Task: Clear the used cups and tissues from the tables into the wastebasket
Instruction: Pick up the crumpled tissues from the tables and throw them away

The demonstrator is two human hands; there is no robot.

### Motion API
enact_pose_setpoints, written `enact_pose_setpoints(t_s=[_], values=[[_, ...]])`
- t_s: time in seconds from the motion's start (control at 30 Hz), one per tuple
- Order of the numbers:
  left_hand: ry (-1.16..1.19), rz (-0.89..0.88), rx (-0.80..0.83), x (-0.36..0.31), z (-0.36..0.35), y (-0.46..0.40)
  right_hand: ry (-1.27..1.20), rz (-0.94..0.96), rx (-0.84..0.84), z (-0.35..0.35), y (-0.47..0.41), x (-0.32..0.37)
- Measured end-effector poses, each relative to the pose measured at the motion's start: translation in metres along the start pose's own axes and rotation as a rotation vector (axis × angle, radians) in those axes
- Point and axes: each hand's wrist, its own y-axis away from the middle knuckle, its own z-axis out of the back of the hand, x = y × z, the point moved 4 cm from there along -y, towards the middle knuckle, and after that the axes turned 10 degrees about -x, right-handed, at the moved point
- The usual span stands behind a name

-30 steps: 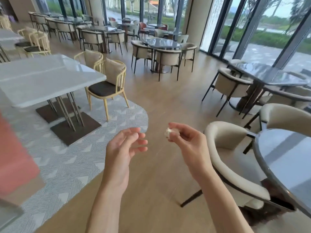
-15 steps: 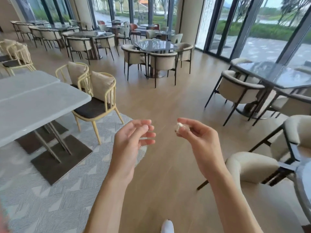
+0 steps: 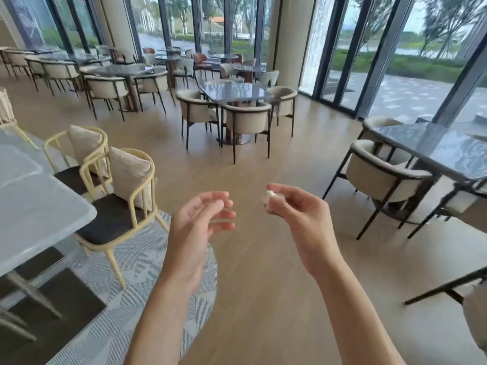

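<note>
A small crumpled white tissue wad (image 3: 266, 198) is pinched by the curled fingers of the right hand (image 3: 297, 222); nothing is held by the loosely curled left hand (image 3: 196, 227).

Café or restaurant dining hall: many dark-topped benches (image 3: 234, 91) ringed by cream armchairs (image 3: 247, 121), yellow-framed chairs (image 3: 120, 196) at a white bench (image 3: 34, 219), wood floor (image 3: 263, 259), patterned rug (image 3: 137, 272), floor-to-ceiling windows (image 3: 350, 48).

Two hands: left hand (image 3: 196, 225), right hand (image 3: 297, 217). One crumpled tissue (image 3: 266, 198). Two yellow-framed chairs (image 3: 116, 198) at the white counter (image 3: 34, 222). One patterned rug (image 3: 126, 306).
</note>
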Motion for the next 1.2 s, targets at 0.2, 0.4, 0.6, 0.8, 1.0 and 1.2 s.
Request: enact_pose_setpoints(t_s=[0.2,0.4,0.6,0.8,1.0,1.2], values=[[0.004,0.001,-0.012,0.039,-0.024,-0.171,0.027,0.002,0.014,-0.075,-0.150,-0.046],[0.014,0.013,0.006,0.053,-0.066,-0.356,0.028,-0.012,0.000,-0.159,-0.311,-0.063],[-0.015,0.033,0.038,0.064,-0.111,-0.502,0.002,-0.039,-0.038,-0.212,-0.453,-0.082],[-0.053,0.009,0.018,0.100,-0.148,-0.651,-0.037,-0.052,-0.003,-0.267,-0.601,-0.128],[-0.056,-0.048,-0.095,0.114,-0.187,-0.816,-0.097,-0.067,0.109,-0.341,-0.770,-0.159],[-0.028,-0.077,-0.236,0.110,-0.192,-0.946,-0.075,-0.051,0.247,-0.428,-0.901,-0.165]])
